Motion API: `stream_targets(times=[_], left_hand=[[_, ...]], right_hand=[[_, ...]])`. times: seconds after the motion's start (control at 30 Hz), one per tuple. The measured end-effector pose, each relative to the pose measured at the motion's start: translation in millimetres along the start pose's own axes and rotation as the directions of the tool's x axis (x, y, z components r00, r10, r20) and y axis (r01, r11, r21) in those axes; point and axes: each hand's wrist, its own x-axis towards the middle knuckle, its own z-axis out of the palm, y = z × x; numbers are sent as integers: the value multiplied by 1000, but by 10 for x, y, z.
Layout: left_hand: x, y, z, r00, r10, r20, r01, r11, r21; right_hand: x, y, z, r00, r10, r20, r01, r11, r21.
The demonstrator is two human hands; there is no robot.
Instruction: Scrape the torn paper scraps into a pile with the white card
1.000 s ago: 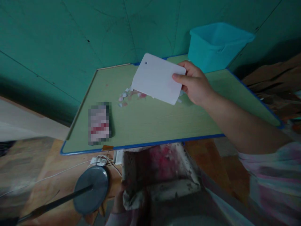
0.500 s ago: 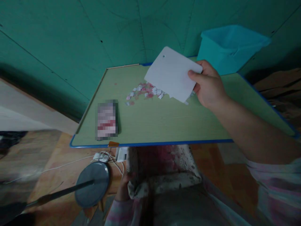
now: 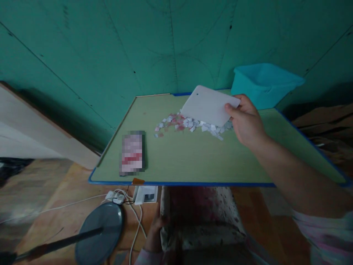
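My right hand point(image 3: 249, 121) is closed on one corner of a flat white plastic sheet point(image 3: 211, 105) with rounded corners and a small hole. The sheet is tilted over a scatter of small white paper-like pieces point(image 3: 190, 123) on the pale green table, and hides some of them. Reddish stains show among the pieces. Below the table's front edge, my left hand point(image 3: 157, 224) grips the left side of a stained, whitish container point(image 3: 234, 209) with a reddish inside. Its fingers are partly hidden in shadow.
A turquoise bin point(image 3: 259, 88) stands at the table's back right corner. A pixelated flat object point(image 3: 132, 152) lies at the left of the table point(image 3: 176, 165). On the floor are a round grey stool top point(image 3: 102, 228), white cables point(image 3: 132, 217) and a power strip point(image 3: 116, 197).
The view has tilted up, so the table sits lower in the picture. The white sheet is now seen at a flatter angle, and more white pieces show below it.
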Motion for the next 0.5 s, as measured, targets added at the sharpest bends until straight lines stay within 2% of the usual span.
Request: stream_targets(times=[0.17, 0.27, 0.37, 0.43, 0.5], left_hand=[[-131, -100, 34, 996, 66, 52, -65, 997, -37], [-9, -166, 18, 995, 92, 44, -90, 995, -41], [134, -211, 32, 992, 122, 35, -119, 990, -74], [152, -246, 39, 991, 126, 37, -122, 988, -99], [122, -292, 34, 994, 104, 42, -98, 988, -123]], right_hand=[[-7, 32, -9, 999, 43, 20, -40, 994, -104], [-11, 17, -14, 999, 50, -19, -50, 999, -18], [17, -69, -55, 989, -3, -146, 19, 994, 107], [60, -141, -108, 960, -31, -280, 87, 978, 189], [119, -189, -167, 919, -3, -394, 137, 941, 311]])
